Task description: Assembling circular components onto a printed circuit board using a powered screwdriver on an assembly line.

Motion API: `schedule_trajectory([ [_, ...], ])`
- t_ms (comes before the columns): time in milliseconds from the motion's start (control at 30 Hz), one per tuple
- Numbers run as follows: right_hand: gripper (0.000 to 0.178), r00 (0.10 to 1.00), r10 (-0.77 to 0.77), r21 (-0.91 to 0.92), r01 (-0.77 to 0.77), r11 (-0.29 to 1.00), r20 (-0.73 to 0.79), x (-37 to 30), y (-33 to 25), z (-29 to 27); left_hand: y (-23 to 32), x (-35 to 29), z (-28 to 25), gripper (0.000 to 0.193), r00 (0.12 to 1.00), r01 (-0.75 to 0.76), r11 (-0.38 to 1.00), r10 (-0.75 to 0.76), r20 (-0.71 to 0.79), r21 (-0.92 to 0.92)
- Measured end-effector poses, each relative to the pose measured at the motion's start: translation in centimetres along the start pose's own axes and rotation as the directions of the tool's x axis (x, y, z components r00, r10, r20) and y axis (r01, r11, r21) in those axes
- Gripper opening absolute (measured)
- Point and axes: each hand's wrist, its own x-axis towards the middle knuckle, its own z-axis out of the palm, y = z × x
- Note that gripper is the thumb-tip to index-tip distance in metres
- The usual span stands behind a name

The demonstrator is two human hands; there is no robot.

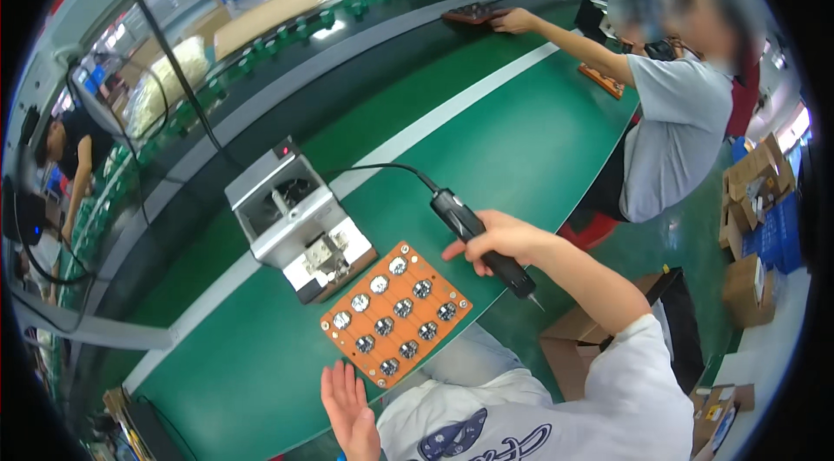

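Apparently, in the head view, the orange rectangular board [373,314] on the green tabletop [539,139] is fully loaded with twelve round metallic pieces [403,308]; whether fastening remains cannot be told. The right hand [506,239] grips a black cylindrical electric screwdriver [508,273] clear of them; the left hand [352,411] is open beside the board.

By the flat green workbench [221,383] are carried a boxy silver-grey metal machine [276,189], a rectangular orange board [393,316] with round silvery parts [403,308], and a farther orange board [601,80].
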Motion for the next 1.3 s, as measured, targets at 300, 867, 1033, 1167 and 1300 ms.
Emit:
schedule_trajectory([
  [300, 0.06, 0.993, -0.122, 0.081, 0.121, 0.989, 0.006, -2.2, 2.3, 2.5, 0.9, 0.7, 2.2, 0.1, 0.994, 0.112, 0.986, -0.112, 0.006, -0.123],
  [867, 0.066, 0.834, -0.551, 0.544, 0.469, 0.696, -0.015, -8.7, 0.3, 10.1, 5.0, 1.5, 8.8, 0.061, 0.81, -0.412, 0.746, 0.036, 0.586, 0.523],
  [1033, 0.072, 0.454, -0.864, 0.649, 0.594, 0.476, 0.219, -5.7, 1.9, 12.2, 3.9, 2.4, 8.2, 0.042, 0.867, -0.275, 0.835, 0.001, 0.499, 0.477],
  [1167, 0.083, 0.47, -0.76, 0.803, 0.159, 0.574, 0.449, -3.7, 1.8, 13.9, 4.4, 3.6, 5.5, 0.042, 0.586, -0.109, 0.911, -0.265, 0.766, 0.398],
  [1300, 0.09, 0.611, -0.721, 0.684, 0.373, 0.627, 0.327, -4.0, 0.1, 15.1, 4.4, 5.5, 2.5, 0.043, 0.676, -0.336, 0.845, -0.092, 0.731, 0.417],
])
